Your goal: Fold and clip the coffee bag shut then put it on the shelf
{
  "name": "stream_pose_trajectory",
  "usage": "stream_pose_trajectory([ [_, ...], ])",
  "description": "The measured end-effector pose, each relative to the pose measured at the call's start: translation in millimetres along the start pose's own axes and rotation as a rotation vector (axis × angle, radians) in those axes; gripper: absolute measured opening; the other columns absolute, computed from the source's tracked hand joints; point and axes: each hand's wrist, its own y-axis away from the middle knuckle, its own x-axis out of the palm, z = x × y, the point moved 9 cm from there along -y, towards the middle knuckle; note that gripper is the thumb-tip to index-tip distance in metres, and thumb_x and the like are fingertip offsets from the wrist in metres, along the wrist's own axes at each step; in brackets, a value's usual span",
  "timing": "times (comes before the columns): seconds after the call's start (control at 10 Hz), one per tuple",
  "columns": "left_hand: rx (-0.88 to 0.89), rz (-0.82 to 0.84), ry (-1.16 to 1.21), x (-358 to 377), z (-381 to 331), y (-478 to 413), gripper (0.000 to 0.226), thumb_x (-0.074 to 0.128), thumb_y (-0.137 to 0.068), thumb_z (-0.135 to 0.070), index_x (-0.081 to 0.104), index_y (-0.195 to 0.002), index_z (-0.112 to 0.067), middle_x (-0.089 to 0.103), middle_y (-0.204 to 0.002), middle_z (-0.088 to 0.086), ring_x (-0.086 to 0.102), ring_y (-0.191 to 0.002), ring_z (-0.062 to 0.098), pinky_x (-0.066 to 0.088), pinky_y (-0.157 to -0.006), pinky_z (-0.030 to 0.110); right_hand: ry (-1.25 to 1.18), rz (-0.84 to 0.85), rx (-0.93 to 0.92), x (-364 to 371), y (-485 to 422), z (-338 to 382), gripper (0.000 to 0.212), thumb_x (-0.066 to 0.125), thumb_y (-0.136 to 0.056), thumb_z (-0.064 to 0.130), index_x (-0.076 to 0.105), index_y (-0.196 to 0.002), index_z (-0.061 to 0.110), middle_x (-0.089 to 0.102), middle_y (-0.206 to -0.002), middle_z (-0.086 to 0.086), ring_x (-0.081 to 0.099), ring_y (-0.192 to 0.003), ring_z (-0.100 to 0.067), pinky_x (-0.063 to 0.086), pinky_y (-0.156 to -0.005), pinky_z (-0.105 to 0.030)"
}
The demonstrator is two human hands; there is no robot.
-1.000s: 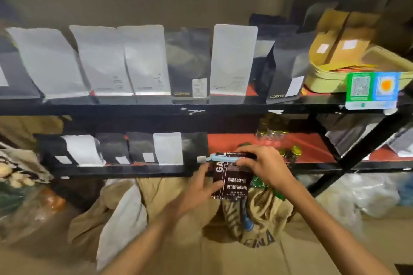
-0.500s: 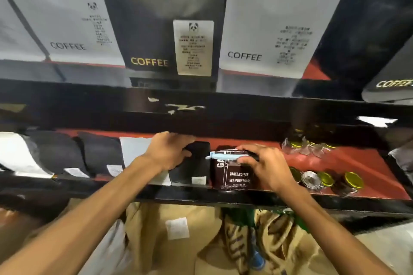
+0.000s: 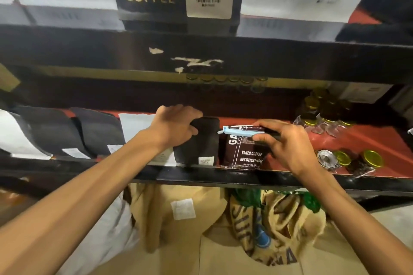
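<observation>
The black rack with its red shelf point(image 3: 368, 140) takes most of the view, and the lower level is already filled on the left with a row of dark and white pouches that lean back. The brown coffee bag point(image 3: 241, 152) stands upright near the front edge, just right of a black pouch point(image 3: 199, 140), in what looks like the only free gap. The left hand point(image 3: 174, 127) lies over the top of this black pouch with fingers curled on it, I think to keep it from falling into the gap. The right hand point(image 3: 286, 143) pinches the folded top of the coffee bag, fingers together on it, to steady it. The blue clip point(image 3: 239, 131) (small, but it does the work) already closes the fold.
</observation>
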Motion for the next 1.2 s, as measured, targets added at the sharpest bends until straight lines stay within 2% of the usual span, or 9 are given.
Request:
stream_pose_trajectory([
  [0.2,0.006,-0.032,0.013,0.0,0.6,0.1,0.028,0.057,-0.095,-0.027,0.057,-0.123,-0.026,0.067,-0.122,0.0,0.06,-0.116,0.025,0.037,-0.077,0.032,-0.025,0.006,-0.007,11.4,-4.4,1.1,0.035,0.07,-0.084,0.03,0.067,-0.118,0.023,0.071,-0.118,0.001,0.064,-0.109,-0.019,0.054,-0.093,-0.046],
  [0.4,0.015,-0.077,0.053,1.2,1.8,2.4,0.029,0.057,-0.095,-0.022,0.058,-0.124,-0.025,0.071,-0.115,-0.004,0.062,-0.112,0.022,0.038,-0.074,0.029,-0.051,-0.017,0.029,13.7,-3.1,-5.9,0.034,0.07,-0.085,0.027,0.066,-0.119,0.024,0.069,-0.117,0.001,0.062,-0.108,-0.019,0.053,-0.092,-0.047],
  [0.5,-0.006,-0.083,0.068,1.7,4.6,1.7,0.03,0.056,-0.095,-0.023,0.057,-0.125,-0.026,0.072,-0.113,-0.006,0.062,-0.114,0.022,0.034,-0.073,0.026,-0.059,-0.025,0.025,14.6,-4.8,-6.0,0.034,0.07,-0.085,0.027,0.066,-0.119,0.023,0.068,-0.115,0.002,0.062,-0.106,-0.017,0.055,-0.089,-0.046],
  [0.8,0.005,-0.107,-0.027,5.0,-0.7,4.4,0.038,0.054,-0.097,-0.024,0.048,-0.135,-0.024,0.068,-0.121,0.003,0.062,-0.111,0.027,0.034,-0.073,0.027,-0.047,-0.032,0.044,20.9,-1.2,-7.6,0.034,0.068,-0.086,0.028,0.064,-0.12,0.022,0.067,-0.115,0.001,0.058,-0.111,-0.019,0.051,-0.094,-0.046],
  [0.9,0.021,-0.132,-0.056,6.4,-2.1,6.6,0.034,0.054,-0.097,-0.023,0.049,-0.131,-0.019,0.07,-0.114,0.004,0.064,-0.107,0.027,0.036,-0.079,0.027,0.009,-0.033,0.034,22.3,0.9,-4.5,0.036,0.066,-0.088,0.029,0.062,-0.122,0.02,0.066,-0.118,-0.001,0.054,-0.114,-0.019,0.049,-0.097,-0.041],
  [1.0,0.088,-0.101,-0.085,10.8,-4.5,7.6,0.038,0.053,-0.096,-0.03,0.046,-0.131,-0.018,0.069,-0.115,0.005,0.061,-0.11,0.026,0.035,-0.097,0.035,0.08,-0.021,0.027,21.8,4.4,0.7,0.038,0.065,-0.089,0.031,0.06,-0.125,0.02,0.065,-0.121,-0.003,0.052,-0.117,-0.02,0.045,-0.101,-0.04],
  [1.1,0.159,-0.112,0.006,6.1,-3.3,19.7,0.062,0.059,-0.09,-0.035,0.033,-0.145,-0.022,0.048,-0.144,0.002,0.037,-0.137,0.024,0.021,-0.114,0.042,0.163,0.009,0.006,14.0,3.5,5.8,0.048,0.063,-0.089,0.037,0.053,-0.133,0.023,0.061,-0.132,-0.004,0.046,-0.129,-0.022,0.037,-0.11,-0.044],
  [1.2,0.187,-0.191,-0.071,-1.1,1.6,45.1,0.082,0.063,-0.083,-0.046,0.024,-0.151,-0.022,0.031,-0.157,0.005,0.023,-0.146,0.03,0.017,-0.118,0.054,0.223,0.067,0.039,6.5,9.2,12.1,0.066,0.06,-0.09,0.044,0.033,-0.147,0.028,0.044,-0.151,-0.001,0.028,-0.144,-0.023,0.025,-0.118,-0.045],
])
